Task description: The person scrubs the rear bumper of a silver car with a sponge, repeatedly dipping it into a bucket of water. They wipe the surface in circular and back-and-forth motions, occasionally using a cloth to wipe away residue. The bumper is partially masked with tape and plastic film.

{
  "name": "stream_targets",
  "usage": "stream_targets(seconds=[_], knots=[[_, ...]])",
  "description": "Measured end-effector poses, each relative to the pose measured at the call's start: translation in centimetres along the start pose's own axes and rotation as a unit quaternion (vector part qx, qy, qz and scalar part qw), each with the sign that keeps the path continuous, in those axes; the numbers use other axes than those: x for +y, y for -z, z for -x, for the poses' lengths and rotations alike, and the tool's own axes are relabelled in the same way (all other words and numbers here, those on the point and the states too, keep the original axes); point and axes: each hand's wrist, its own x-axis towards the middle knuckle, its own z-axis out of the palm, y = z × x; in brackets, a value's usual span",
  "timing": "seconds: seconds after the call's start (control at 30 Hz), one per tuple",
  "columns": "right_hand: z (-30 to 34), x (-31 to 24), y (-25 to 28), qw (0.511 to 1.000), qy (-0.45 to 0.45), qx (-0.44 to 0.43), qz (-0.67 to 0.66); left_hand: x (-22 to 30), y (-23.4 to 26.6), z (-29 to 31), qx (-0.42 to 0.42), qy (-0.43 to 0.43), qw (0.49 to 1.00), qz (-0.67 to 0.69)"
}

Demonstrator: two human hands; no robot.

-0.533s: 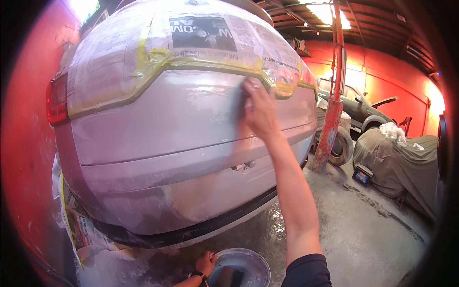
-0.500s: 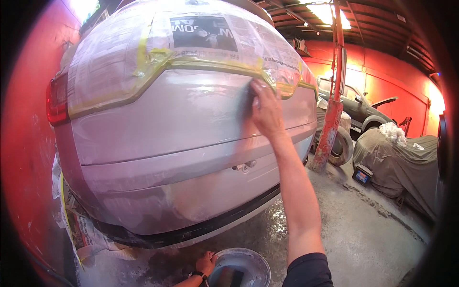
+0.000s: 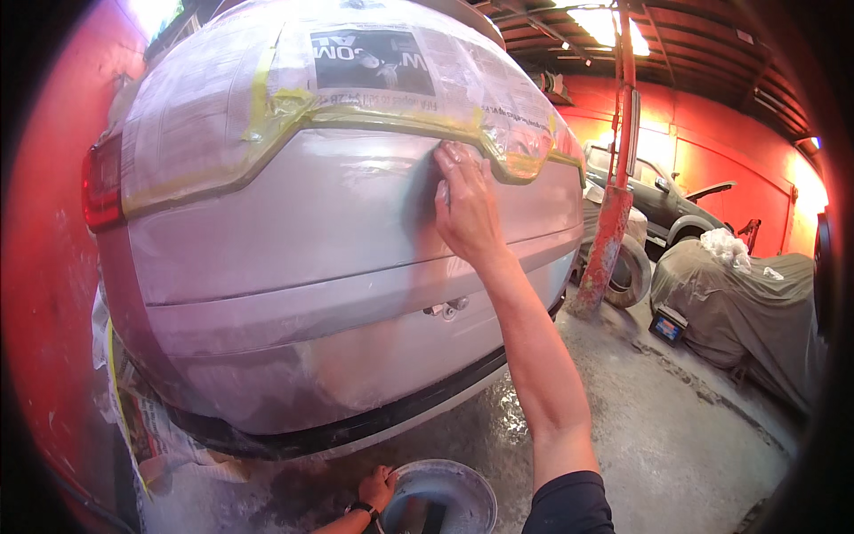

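Note:
My right hand [image 3: 466,198] is pressed against the pale grey, wet-looking rear panel [image 3: 294,205] of a car, just below a taped edge. Its fingers are curled together against the surface; whatever lies under them is hidden. Newspaper [image 3: 196,116] covers the upper part of the car, with yellow masking tape [image 3: 342,116] along its lower border. Down low, my left hand [image 3: 379,488] is closed at the rim of a round grey basin [image 3: 480,494]. The basin holds liquid and a dark object I cannot make out.
A red tail light [image 3: 104,182] sits at the car's left corner. To the right stand a rusty red post [image 3: 609,240], a tyre [image 3: 630,271], a car battery [image 3: 667,325] and a grey-covered heap [image 3: 712,294]. Wet concrete floor [image 3: 640,427] lies below.
My right hand has slid left along the panel, just below the tape. My left hand stays at the basin's rim. The whole view has shifted slightly.

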Motion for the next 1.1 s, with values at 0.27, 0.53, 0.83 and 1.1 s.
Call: stream_targets(seconds=[0.27, 0.53, 0.83, 1.1], knots=[[0.4, -1.7, -1.4, 1.0, -0.02, -0.006, -0.003, 0.6, 0.2, -0.1, 0.003, 0.01, 1.0, -0.008], [1.6, 1.3, -1.4, 0.991, -0.128, 0.031, -0.028, -1.0, -1.6, -0.3, 0.009, -0.001, 1.0, 0.012], [3.1, 0.8, -0.8, 0.979, -0.196, 0.042, -0.035, -0.4, -1.2, -0.4, 0.001, 0.01, 1.0, -0.015], [4.0, -1.2, -0.5, 0.984, -0.144, 0.045, -0.091, -0.9, -1.0, -0.6, 0.001, -0.005, 1.0, -0.002]])
